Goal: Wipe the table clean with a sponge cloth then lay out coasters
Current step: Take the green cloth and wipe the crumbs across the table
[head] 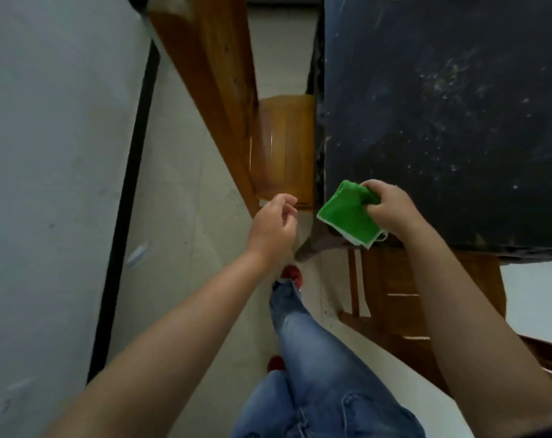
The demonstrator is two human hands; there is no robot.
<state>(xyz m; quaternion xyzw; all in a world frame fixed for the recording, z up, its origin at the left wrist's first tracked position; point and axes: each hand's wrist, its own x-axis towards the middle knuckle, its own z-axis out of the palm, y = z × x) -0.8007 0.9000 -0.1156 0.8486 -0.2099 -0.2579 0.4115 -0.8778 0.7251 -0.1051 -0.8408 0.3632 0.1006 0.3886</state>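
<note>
Near: jeans [315,368] and red shoe [293,275]. Left hand [273,227] — fingers loosely curled, empty. Right hand [390,210] grips the folded green sponge cloth [347,216] at the near-left corner of the speckled black table [442,105] — no legible writing.

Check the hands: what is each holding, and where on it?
Right hand grips the folded green sponge cloth by its far right edge; left hand holds nothing.
</note>
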